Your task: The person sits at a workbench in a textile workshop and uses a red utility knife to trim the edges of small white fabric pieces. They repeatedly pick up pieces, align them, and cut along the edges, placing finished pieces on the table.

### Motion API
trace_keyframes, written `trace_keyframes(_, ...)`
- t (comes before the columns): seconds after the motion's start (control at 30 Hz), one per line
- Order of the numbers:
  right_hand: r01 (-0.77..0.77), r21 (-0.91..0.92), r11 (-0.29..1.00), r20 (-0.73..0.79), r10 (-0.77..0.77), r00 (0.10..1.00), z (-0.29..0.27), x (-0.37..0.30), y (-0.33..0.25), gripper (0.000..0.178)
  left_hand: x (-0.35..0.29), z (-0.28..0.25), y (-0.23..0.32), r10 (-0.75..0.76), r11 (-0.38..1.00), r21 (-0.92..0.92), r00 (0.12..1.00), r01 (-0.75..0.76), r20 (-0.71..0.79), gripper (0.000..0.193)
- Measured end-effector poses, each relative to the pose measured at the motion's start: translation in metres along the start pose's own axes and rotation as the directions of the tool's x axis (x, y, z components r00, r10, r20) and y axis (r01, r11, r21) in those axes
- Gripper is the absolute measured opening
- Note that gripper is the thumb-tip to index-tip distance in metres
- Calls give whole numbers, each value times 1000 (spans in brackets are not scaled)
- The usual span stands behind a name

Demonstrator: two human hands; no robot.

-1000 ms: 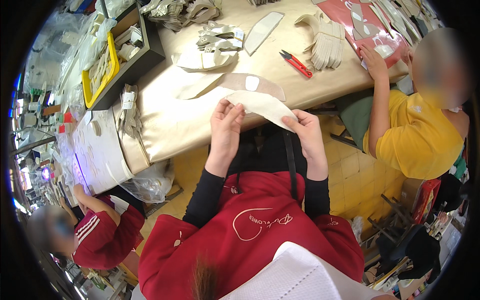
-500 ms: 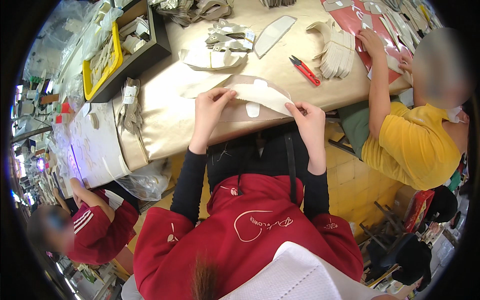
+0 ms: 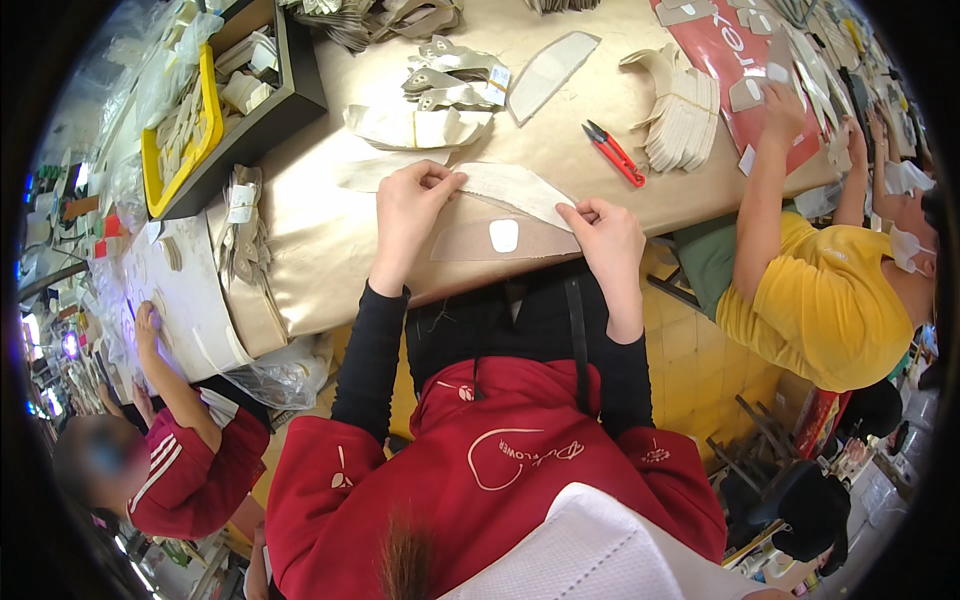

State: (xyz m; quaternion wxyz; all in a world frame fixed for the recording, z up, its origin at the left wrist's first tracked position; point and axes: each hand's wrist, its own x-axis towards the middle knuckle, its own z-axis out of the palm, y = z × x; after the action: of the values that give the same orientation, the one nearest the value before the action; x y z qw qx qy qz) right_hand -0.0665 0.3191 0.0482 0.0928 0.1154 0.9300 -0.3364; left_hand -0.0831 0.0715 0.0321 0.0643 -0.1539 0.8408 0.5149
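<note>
My left hand (image 3: pixel 409 215) pinches the left end of a curved cream fabric strip (image 3: pixel 515 187) between thumb and fingers. My right hand (image 3: pixel 609 245) grips its right end the same way, so the strip stretches between both hands. Under its lower edge lies a flat brownish, curved piece (image 3: pixel 460 243) with a white patch (image 3: pixel 504 236) on it; the strip covers its upper part. Another pale fabric piece (image 3: pixel 360 174) rests on the table just left of my left hand.
Red-handled thread snips (image 3: pixel 620 158) lie to the right, beside a fanned fabric stack (image 3: pixel 682 115). Tied bundles (image 3: pixel 420 127) and a pale curved piece (image 3: pixel 553 75) are farther back. A dark box (image 3: pixel 295 110) and yellow tray (image 3: pixel 212 125) stand left. Co-workers sit at both sides, one in yellow (image 3: pixel 830 290).
The strip has shifted away from me over the brownish piece and now hides its upper white patch. Both my hands still hold the strip. The right co-worker's hand has moved right.
</note>
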Motion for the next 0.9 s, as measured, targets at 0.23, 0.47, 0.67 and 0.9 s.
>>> trace_keyframes(0.23,-16,4,1000,54,16,998,-5,2,-2,34,2,-3,-8,1,1000,-2,1000,-1,15,21)
trace_keyframes(0.47,-23,14,1000,50,22,998,-4,2,-1,31,3,-4,-4,-21,999,35,999,20,30,19)
trace_keyframes(0.67,-17,72,997,64,12,998,-4,4,3,32,1,-5,1,-32,999,19,999,31,38,19)
trace_keyframes(0.9,-5,51,999,60,2,998,-4,4,5,32,3,-5,0,-35,999,33,999,34,42,18)
